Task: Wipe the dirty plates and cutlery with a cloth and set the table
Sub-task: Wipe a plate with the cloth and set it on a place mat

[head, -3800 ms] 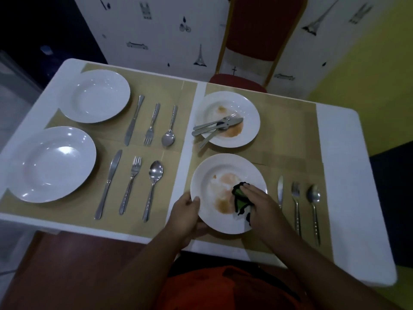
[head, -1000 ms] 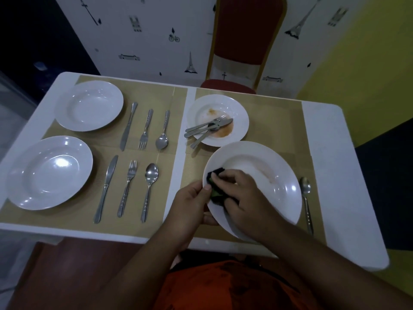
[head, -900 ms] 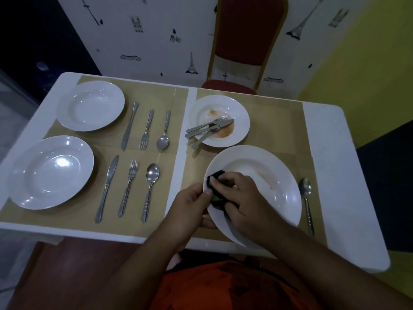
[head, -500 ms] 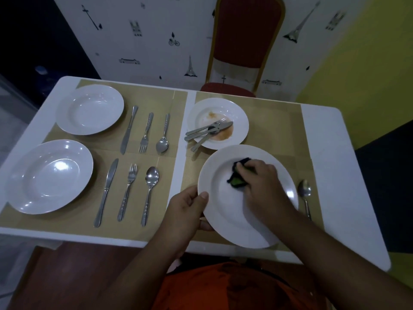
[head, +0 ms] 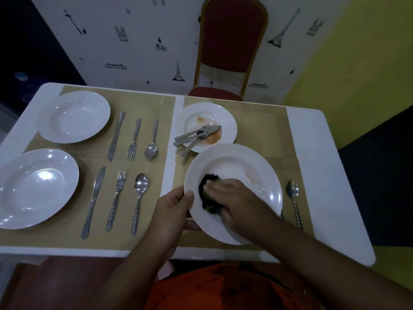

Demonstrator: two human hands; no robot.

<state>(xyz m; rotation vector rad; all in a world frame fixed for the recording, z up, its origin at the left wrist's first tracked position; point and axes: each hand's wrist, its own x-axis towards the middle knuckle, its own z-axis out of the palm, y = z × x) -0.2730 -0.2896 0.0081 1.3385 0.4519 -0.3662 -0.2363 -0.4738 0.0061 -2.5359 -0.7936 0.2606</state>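
My left hand [head: 176, 209] grips the left rim of a large white plate [head: 252, 175], lifted and tilted over the near right placemat. My right hand [head: 237, 200] presses a dark green cloth [head: 209, 193] against the plate's left inner side. A faint orange smear [head: 252, 179] shows on the plate's right side. Behind it a smaller dirty plate [head: 194, 118] with orange stains carries a knife, fork and spoon [head: 196, 135]. A spoon [head: 293, 195] lies to the right of the held plate.
Two clean white plates [head: 73, 116] [head: 35, 186] sit on the left placemats, each with a knife, fork and spoon [head: 134, 137] [head: 117, 198] beside it. A red chair [head: 232, 41] stands behind the white table [head: 310, 153]. The table's near edge runs just below my hands.
My right hand and the cloth slid from the plate's middle to its left side, near my left thumb. The plate stays lifted off the mat in my left hand.
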